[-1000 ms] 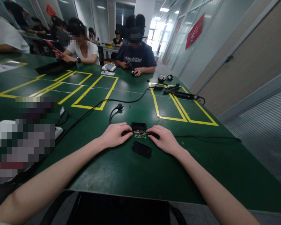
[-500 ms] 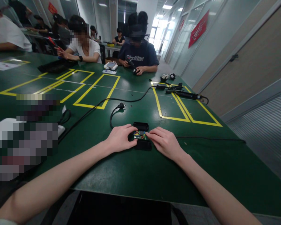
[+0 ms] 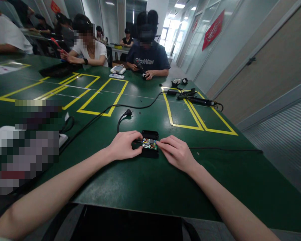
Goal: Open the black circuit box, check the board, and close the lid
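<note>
Between my hands lies a small circuit board with two copper-coloured coils, blue and green parts. My left hand curves round its left end, thumb and forefinger at the near and far corners. A dark cable shows inside that curve. Fingertips of my right hand are pinched together at the board's right end, by a small blue part. Beyond the board is one black case half, open side up. Another black case piece lies on the near side, partly under the board's edge.
A black plug on a short cord lies beyond my left hand. One long cable crosses the green table; another runs right. Black tools lie at far right. A blurred-out pile stands left. Co-workers sit opposite.
My left hand has slid a little to the left, uncovering more of the board's left end. The near case piece has shifted slightly left. My right hand stays at the board's right end.
</note>
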